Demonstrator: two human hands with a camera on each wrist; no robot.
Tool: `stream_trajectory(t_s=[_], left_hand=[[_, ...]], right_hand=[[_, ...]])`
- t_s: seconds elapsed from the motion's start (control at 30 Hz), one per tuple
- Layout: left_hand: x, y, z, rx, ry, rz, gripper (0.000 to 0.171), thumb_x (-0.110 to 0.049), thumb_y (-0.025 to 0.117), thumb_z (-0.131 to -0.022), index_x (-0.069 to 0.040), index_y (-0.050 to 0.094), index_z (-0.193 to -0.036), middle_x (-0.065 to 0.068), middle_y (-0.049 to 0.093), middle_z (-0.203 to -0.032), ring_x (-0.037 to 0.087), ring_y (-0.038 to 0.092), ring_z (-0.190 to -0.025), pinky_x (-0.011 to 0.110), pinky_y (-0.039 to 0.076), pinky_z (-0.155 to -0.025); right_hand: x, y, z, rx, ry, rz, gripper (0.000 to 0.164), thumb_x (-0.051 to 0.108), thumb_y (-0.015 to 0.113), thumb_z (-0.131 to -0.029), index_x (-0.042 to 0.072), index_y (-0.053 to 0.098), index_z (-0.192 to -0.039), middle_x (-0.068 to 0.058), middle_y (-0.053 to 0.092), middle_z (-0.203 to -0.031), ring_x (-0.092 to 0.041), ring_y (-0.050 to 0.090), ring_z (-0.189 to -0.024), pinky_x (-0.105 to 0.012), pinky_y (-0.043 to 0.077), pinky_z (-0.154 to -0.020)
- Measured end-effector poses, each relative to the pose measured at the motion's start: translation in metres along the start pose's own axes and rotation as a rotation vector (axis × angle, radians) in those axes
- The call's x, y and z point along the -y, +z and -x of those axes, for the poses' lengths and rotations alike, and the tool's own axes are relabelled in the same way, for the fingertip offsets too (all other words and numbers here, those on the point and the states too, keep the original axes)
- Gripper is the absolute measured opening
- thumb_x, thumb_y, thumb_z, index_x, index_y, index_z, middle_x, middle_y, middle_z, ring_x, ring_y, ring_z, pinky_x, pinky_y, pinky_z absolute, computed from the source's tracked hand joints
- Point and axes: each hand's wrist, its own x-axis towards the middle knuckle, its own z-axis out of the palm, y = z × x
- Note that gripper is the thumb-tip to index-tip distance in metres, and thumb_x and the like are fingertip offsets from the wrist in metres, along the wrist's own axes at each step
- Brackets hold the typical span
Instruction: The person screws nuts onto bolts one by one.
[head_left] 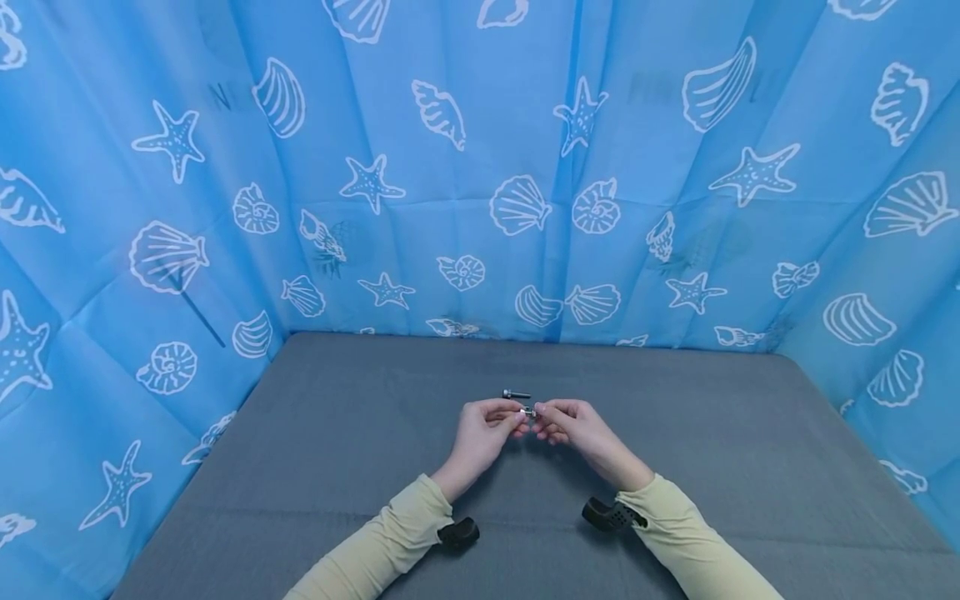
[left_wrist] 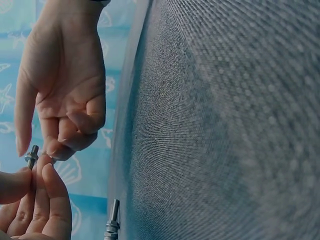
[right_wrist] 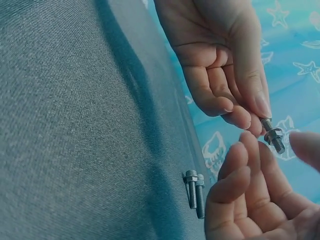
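Near the middle of the table, my left hand (head_left: 483,429) pinches a small metal bolt (right_wrist: 279,146) between thumb and fingers. A nut (right_wrist: 273,135) sits partway along its shaft, and the threaded end sticks out toward my right hand (head_left: 581,427). That hand is right beside the bolt, its thumb held apart from it and its fingers loosely bent below. In the right wrist view a gap shows between the right thumb and the bolt. Two more bolts (right_wrist: 192,190) lie side by side on the table just beyond the hands.
A grey cloth-covered table (head_left: 360,400) spreads under both hands. Blue curtains (head_left: 465,183) with white shells and starfish hang behind it and at both sides. A black wrist camera (head_left: 459,533) hangs below the left sleeve, another (head_left: 609,514) below the right.
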Motion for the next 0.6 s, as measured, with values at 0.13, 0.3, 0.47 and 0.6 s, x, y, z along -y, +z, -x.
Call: stream_trajectory(t_s=[0.13,0.3,0.47,0.6], left_hand=[[0.0002,-0.0007,0.0005,0.002,-0.007,-0.002,0.018,0.007,0.061,-0.09,0.018,0.063,-0.104,0.031,0.066,-0.091,0.049,0.064,-0.085,0.046,0.056,-0.075],[0.0005,-0.0017,0.0003,0.007,-0.002,-0.008,0.018,0.006,0.061,-0.09,0.017,0.063,-0.104,0.029,0.067,-0.091,0.048,0.064,-0.085,0.044,0.056,-0.075],[0.0001,-0.0018,-0.0001,0.001,-0.003,-0.017,0.017,0.006,0.061,-0.09,0.016,0.064,-0.103,0.029,0.067,-0.091,0.045,0.066,-0.084,0.044,0.056,-0.074],[-0.0007,-0.0013,-0.0004,-0.008,-0.007,-0.018,0.017,0.006,0.062,-0.09,0.016,0.064,-0.103,0.028,0.067,-0.09,0.044,0.066,-0.083,0.044,0.057,-0.074]], right_hand=[[-0.0006,-0.0003,-0.0002,-0.008,-0.016,-0.02,0.034,0.021,0.061,-0.096,-0.007,0.057,-0.114,-0.009,0.066,-0.093,-0.019,0.062,-0.082,-0.032,0.054,-0.071],[0.0001,-0.001,-0.0015,-0.021,-0.03,0.034,0.033,0.02,0.065,-0.093,-0.006,0.059,-0.113,-0.009,0.068,-0.094,-0.026,0.062,-0.086,-0.035,0.053,-0.074],[-0.0001,-0.0014,-0.0023,-0.006,-0.02,0.042,0.036,0.026,0.063,-0.095,-0.006,0.062,-0.111,-0.015,0.067,-0.096,-0.02,0.063,-0.085,-0.035,0.054,-0.075],[-0.0009,-0.0018,-0.0029,-0.004,-0.027,0.013,0.035,0.022,0.064,-0.094,-0.007,0.059,-0.113,-0.015,0.066,-0.095,-0.019,0.061,-0.081,-0.032,0.053,-0.07]])
